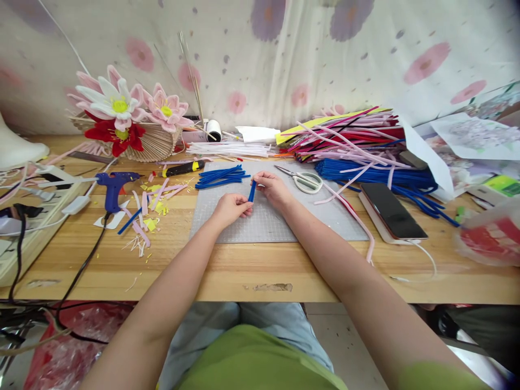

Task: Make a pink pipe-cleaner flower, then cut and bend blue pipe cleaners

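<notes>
Between my two hands, over the grey cutting mat [260,230], is a short piece of blue pipe cleaner [252,191]; whether it is one stem or a folded one I cannot tell. My left hand [232,209] pinches its lower end. At the upper end, the fingertips of my right hand [271,187] are closed on it. Just beyond my left hand lies a small pile of cut blue pipe cleaners [221,176] on the mat. Scissors [305,181] with pale handles rest to the right of my right hand, blades pointing left.
A blue glue gun [114,189] and yellow and pink scraps [154,200] lie at left, below pipe-cleaner flowers [119,105]. Long blue pipe cleaners [374,176] and a mixed-colour heap [345,132] lie at right, near a phone [393,210]. A black-and-yellow cutter [183,168] lies behind.
</notes>
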Action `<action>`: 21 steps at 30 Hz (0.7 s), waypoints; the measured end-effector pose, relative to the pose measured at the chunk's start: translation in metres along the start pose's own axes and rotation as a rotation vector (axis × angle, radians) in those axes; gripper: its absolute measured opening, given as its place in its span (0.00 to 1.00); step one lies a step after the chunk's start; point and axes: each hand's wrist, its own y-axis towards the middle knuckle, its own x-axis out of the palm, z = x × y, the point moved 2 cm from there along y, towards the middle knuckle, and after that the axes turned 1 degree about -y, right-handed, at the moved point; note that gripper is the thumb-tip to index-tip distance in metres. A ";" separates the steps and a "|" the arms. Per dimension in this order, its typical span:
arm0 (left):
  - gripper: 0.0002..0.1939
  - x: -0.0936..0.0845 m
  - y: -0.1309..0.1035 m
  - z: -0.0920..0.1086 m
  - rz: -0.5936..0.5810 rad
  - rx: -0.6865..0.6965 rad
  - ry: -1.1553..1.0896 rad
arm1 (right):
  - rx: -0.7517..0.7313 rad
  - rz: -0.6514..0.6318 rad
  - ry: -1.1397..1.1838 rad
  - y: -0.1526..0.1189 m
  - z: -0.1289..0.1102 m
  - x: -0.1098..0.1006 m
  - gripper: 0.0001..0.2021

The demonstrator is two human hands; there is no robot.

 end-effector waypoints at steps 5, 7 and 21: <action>0.10 -0.010 0.001 -0.002 0.114 0.103 0.164 | -0.053 0.233 -0.235 0.006 -0.017 -0.021 0.09; 0.10 -0.020 0.002 -0.003 0.219 0.132 0.163 | -0.087 0.256 -0.459 0.007 -0.023 -0.032 0.08; 0.20 -0.083 0.006 -0.010 0.732 0.333 0.287 | -0.130 0.429 -0.878 0.009 -0.008 -0.057 0.15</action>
